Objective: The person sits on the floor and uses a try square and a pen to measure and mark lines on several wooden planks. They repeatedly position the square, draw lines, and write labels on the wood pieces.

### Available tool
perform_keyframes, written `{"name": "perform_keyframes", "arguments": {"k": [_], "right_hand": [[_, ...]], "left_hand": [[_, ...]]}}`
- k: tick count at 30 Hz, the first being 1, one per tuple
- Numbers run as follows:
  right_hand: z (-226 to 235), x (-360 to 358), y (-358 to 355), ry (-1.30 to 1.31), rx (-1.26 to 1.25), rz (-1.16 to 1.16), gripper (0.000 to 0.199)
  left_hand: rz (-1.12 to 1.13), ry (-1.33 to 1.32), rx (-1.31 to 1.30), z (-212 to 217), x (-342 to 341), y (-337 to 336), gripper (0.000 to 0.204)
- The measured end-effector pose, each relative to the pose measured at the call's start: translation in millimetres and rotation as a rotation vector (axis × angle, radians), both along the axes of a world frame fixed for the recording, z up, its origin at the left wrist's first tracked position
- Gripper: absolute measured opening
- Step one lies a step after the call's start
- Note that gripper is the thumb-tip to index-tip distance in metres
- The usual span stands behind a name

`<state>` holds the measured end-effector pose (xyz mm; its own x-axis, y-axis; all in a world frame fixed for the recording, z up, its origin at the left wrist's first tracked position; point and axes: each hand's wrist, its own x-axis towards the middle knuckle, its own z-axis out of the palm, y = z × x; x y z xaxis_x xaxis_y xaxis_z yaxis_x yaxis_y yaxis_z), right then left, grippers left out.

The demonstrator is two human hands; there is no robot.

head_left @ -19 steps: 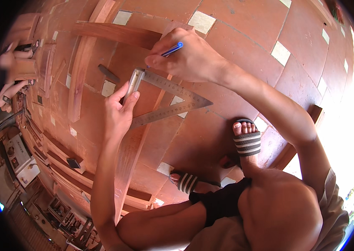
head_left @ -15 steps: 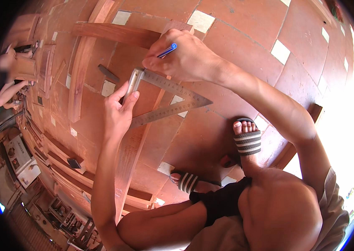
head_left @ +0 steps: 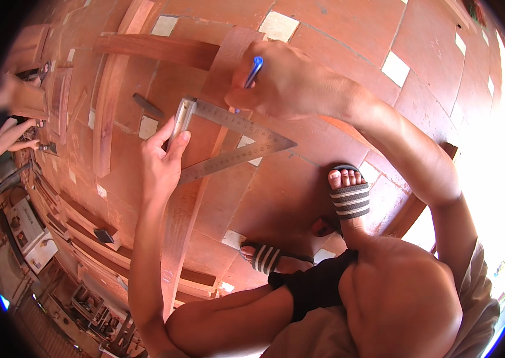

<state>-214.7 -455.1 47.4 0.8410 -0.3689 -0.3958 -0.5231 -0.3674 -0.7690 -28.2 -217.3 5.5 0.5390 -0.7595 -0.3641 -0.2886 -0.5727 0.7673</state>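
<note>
pinching metal square [head_left: 228, 119], left hand [head_left: 163, 158]; right hand [head_left: 291, 83] curled around pen [head_left: 255, 69].

The bare left forearm [head_left: 147, 250] stood nearly upright, its left hand [head_left: 163, 160] set in a pinch; the bare right arm [head_left: 405, 143], bent, slanted forward and left, its right hand [head_left: 282, 80] curled.

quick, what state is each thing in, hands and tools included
left hand: closed on the square's thick edge
right hand: closed around the pen, slightly blurred
metal triangular square: held, extending across the wooden board
blue pen: held at a tilt
wooden board: lying lengthwise, partly hidden by the hands and square
striped sandals: worn, one on each foot
dark flat piece: lying on the floor
</note>
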Motion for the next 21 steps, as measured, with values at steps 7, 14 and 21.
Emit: {"name": "perform_keyframes", "arguments": {"k": [7,14,21], "right_hand": [[-10.9,30.0,-5.4,-0.154,0.018,-0.077,0.028],[-11.4,-0.1,-2.3,-0.117,0.112,-0.024,0.029],[-9.8,15.3,-62.3,-0.255,-0.062,-0.211,0.027]], "left_hand": [[0.000,0.004,0.018,1.0,-3.0,-8.0,0.053],[0.004,-0.034,0.002,0.9,-4.4,-1.8,0.055],[-0.071,-0.054,0.027,3.7,9.9,1.6,0.048]]}}
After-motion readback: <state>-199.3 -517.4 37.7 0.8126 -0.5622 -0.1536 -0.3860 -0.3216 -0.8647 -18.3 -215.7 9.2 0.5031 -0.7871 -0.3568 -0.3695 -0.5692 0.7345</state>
